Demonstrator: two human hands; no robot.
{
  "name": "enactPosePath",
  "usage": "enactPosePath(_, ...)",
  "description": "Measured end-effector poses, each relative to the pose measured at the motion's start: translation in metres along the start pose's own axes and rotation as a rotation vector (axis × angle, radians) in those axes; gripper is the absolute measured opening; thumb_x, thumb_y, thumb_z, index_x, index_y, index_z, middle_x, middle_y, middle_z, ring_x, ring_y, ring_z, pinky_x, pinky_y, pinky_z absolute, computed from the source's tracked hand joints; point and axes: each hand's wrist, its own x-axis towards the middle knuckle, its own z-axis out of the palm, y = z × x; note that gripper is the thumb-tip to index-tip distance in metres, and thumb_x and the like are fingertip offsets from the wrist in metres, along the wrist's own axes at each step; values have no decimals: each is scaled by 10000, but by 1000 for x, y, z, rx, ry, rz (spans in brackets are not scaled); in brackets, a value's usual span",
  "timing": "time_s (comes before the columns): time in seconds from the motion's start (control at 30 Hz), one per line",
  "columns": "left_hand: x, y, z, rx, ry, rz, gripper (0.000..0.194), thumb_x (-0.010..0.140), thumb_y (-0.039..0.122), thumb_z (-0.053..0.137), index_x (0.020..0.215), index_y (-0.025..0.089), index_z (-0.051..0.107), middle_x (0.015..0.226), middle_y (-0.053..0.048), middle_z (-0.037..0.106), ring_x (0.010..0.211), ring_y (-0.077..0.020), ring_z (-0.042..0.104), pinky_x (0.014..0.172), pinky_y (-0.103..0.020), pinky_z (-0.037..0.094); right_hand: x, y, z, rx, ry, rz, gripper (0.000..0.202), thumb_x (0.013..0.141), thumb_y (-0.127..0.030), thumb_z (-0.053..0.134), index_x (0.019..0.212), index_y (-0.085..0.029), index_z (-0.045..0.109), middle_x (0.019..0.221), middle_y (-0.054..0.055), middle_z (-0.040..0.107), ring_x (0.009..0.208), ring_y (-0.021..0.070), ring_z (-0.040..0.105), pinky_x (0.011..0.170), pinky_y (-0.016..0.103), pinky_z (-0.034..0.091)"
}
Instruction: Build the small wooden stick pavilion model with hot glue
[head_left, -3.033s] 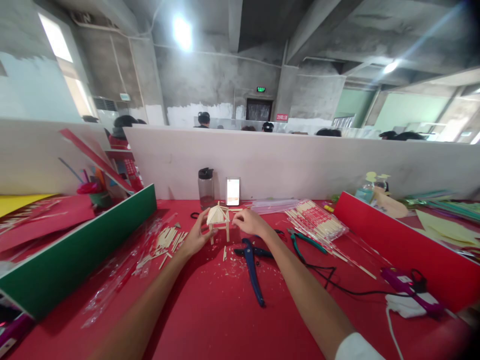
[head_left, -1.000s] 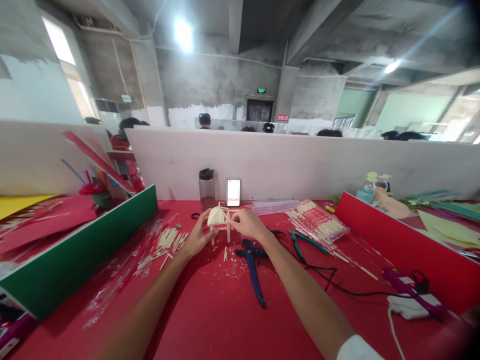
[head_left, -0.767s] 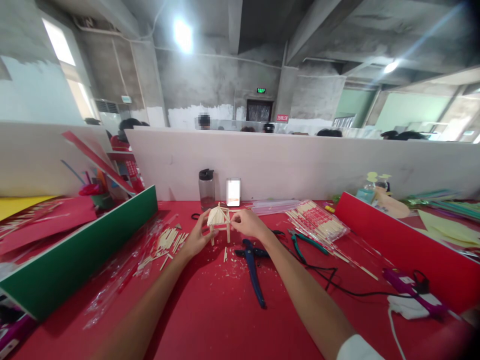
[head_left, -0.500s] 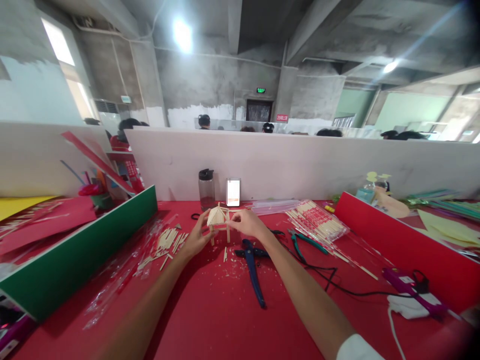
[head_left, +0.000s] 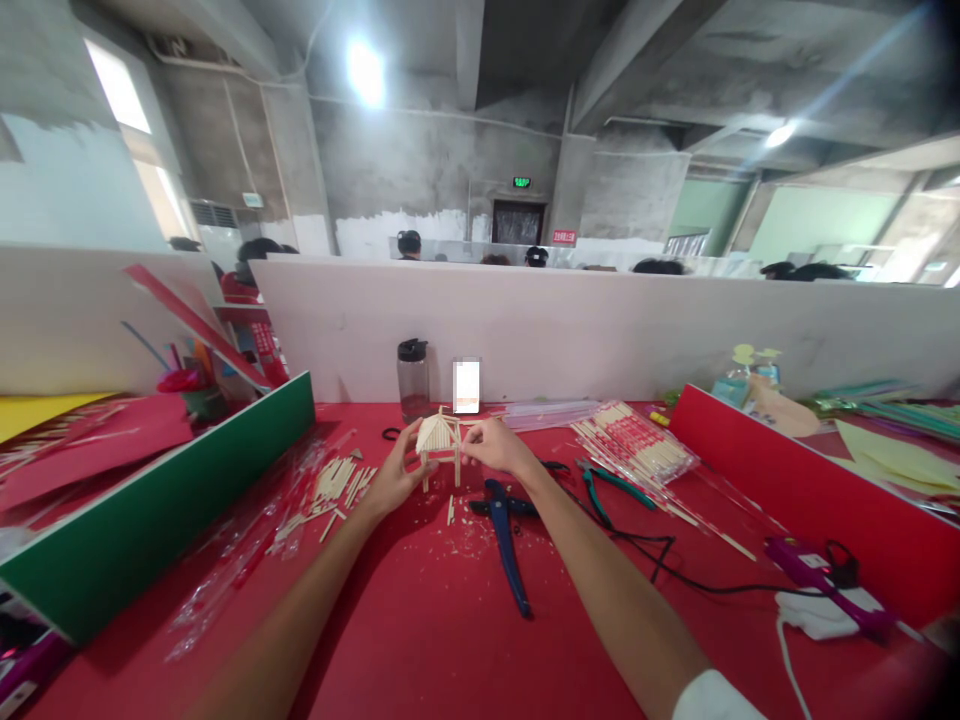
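Steadying the stick house point(head_left: 436, 438) between both hands at the bench point(head_left: 420, 625), the left hand point(head_left: 394, 476) curled its grip round one side. The right hand point(head_left: 496, 447) bent beside a post point(head_left: 457, 472), its hold unclear; seemingly joining work, next needing gentle pressure

Left hand point(head_left: 396, 474) curved, right hand point(head_left: 495, 447) pinching, close together

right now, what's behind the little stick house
Behind the stick house stand a bottle and a lit phone, with the white partition beyond. Whatever lies directly behind its roof is covered and cannot be seen.
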Motion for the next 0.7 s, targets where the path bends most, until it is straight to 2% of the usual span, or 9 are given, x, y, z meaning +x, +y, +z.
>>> enactPosePath(0.13, 0, 0, 0, -21, 11, -19, 777, 819, 460, 680, 1472, 272, 302, 1382, -122, 521, 1265, -286, 526, 1040, -432, 447, 0, 0, 0, 13, -20, -6, 211, 846, -238, 588, 732, -150, 742, 733, 47, 751, 622, 125, 646, 577, 192, 408)
enactPosePath(0.37, 0, -2, -1, -14, 2, 3, 776, 825, 448, 679, 1476, 277, 293, 1382, -120, 512, 1265, -284, 521, 1051, -438, 439, -3, -6, -9, -69, -63, -23, 232, 836, -241, 578, 680, -156, 726, 672, 33, 731, 589, 122, 627, 562, 196, 391)
enactPosePath(0.53, 0, -1, -1, 22, -4, -2, 779, 839, 470, 654, 1485, 269, 269, 1400, -124, 498, 1280, -281, 512, 1060, -436, 436, -3, 0, -14, -16, -115, -48, 210, 836, -273, 596, 729, -149, 727, 711, 38, 742, 598, 122, 640, 562, 191, 404)
enactPosePath(0.7, 0, 0, -1, 43, 11, -36, 800, 821, 510, 658, 1482, 268, 279, 1418, -130, 496, 1308, -304, 491, 1066, -455, 431, -4, 12, -21, -82, -165, -23, 161, 788, -247, 633, 699, -153, 729, 681, 28, 736, 592, 125, 629, 561, 194, 400)
